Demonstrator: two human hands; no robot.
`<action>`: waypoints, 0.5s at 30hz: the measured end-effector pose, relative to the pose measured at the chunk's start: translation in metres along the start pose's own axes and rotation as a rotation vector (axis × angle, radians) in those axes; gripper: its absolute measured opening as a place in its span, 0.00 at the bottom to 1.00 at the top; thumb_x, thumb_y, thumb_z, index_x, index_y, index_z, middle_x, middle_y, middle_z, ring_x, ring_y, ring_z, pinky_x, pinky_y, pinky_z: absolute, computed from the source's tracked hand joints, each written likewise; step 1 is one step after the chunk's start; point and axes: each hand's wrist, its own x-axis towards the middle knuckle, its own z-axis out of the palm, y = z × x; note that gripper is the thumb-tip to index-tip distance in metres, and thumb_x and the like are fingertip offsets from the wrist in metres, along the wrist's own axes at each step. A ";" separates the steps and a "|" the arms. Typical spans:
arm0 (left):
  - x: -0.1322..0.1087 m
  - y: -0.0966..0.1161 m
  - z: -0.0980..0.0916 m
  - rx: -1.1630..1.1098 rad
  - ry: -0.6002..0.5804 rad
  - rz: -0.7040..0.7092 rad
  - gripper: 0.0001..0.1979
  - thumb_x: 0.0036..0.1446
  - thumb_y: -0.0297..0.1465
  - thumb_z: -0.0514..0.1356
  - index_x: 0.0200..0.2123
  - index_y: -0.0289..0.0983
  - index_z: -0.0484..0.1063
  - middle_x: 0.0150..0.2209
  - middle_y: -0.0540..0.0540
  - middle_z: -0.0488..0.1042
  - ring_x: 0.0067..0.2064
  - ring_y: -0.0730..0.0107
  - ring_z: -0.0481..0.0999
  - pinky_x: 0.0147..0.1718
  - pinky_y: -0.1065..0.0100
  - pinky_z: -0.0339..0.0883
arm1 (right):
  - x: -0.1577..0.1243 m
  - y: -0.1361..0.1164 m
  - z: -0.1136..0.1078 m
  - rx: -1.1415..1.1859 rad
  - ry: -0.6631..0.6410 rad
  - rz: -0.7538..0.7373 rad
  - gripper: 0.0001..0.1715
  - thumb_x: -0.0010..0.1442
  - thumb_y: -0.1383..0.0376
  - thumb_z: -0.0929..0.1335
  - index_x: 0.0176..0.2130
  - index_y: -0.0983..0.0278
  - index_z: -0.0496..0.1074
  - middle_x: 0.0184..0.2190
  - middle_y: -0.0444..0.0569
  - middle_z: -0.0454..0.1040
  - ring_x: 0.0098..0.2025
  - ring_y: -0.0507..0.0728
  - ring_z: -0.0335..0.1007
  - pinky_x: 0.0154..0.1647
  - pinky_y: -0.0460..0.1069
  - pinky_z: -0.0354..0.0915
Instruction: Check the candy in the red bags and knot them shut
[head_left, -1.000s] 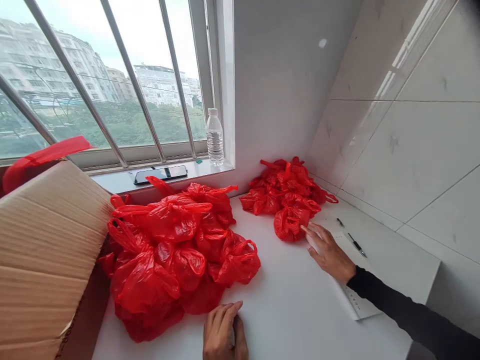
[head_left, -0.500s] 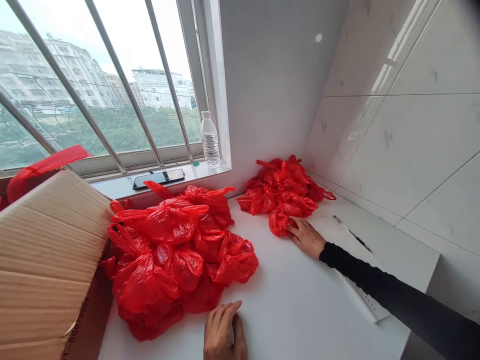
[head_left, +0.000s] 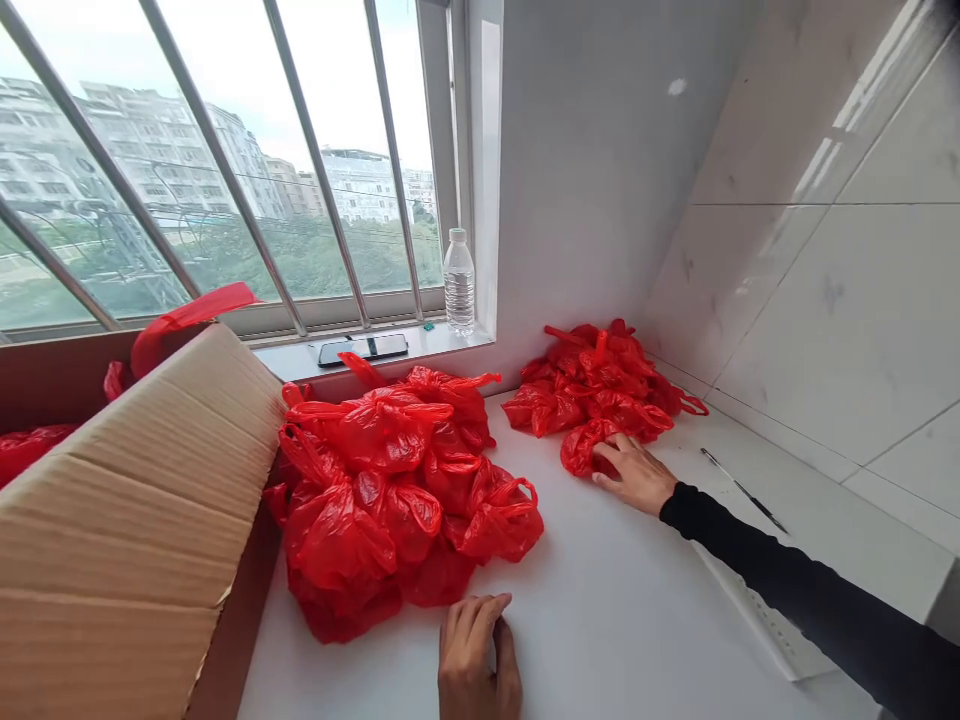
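Note:
My right hand (head_left: 636,474) reaches across the white table and touches a small knotted red plastic bag (head_left: 583,447) at the front of the right-hand pile. Its fingers lie against the bag's side, with the thumb spread away from them. At the bottom middle, my left hand (head_left: 477,650) rests on the table, loosely bent and empty, a gap between thumb and fingers. Just beyond it lies a larger heap of red plastic bags (head_left: 375,510), tied or bunched at the top; their contents are hidden. The right-hand pile of red bags (head_left: 600,375) sits against the wall.
A cardboard box (head_left: 142,520) with a raised flap stands at left, red bags inside. On the sill are a phone (head_left: 364,349) and a water bottle (head_left: 459,285). A pen (head_left: 744,490) and a paper sheet (head_left: 780,625) lie beside and under my right arm.
The view has turned left, so everything appears farther right and more of the box shows. My right hand stays at the small bag, its thumb now farther from the fingers. My left hand barely changes.

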 end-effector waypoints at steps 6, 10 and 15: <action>0.005 0.017 -0.014 0.029 -0.075 -0.038 0.15 0.61 0.19 0.57 0.41 0.41 0.80 0.36 0.45 0.80 0.39 0.57 0.79 0.39 0.58 0.74 | 0.024 -0.038 -0.004 0.169 0.103 -0.099 0.20 0.69 0.56 0.63 0.55 0.61 0.72 0.50 0.55 0.73 0.53 0.63 0.70 0.59 0.58 0.66; -0.001 0.032 -0.015 0.076 -0.016 -0.081 0.19 0.56 0.15 0.53 0.38 0.40 0.78 0.34 0.44 0.79 0.37 0.58 0.78 0.36 0.58 0.75 | 0.038 -0.063 0.016 0.263 0.106 -0.193 0.26 0.68 0.53 0.62 0.59 0.61 0.71 0.54 0.57 0.74 0.54 0.67 0.71 0.58 0.61 0.67; -0.013 0.045 -0.006 0.155 0.101 -0.136 0.22 0.43 0.13 0.55 0.35 0.41 0.77 0.31 0.43 0.79 0.35 0.56 0.77 0.32 0.58 0.74 | 0.048 -0.069 0.045 0.329 0.101 -0.276 0.26 0.66 0.48 0.63 0.56 0.55 0.74 0.54 0.57 0.78 0.55 0.70 0.73 0.56 0.65 0.68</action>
